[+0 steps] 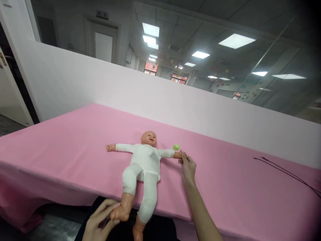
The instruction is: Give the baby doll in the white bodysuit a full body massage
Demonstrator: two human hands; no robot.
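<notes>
A baby doll [146, 160] with a white cloth body lies on its back on the pink-covered table [220, 187], its legs hanging over the near edge. My right hand [188, 165] pinches the doll's hand on the right side, with that arm stretched out sideways. Down at the table's edge, my left hand [101, 219] has its fingers and thumb closed around the doll's foot on the left. The doll's other foot dangles free, and its other arm lies stretched out to the left. A small light-green round object [176, 147] rests just behind the held arm.
Thin dark cables [288, 174] lie on the cloth at the right. A low white wall [163, 103] with glass above it runs along the table's back. At the far left stands a white door or panel [12, 97].
</notes>
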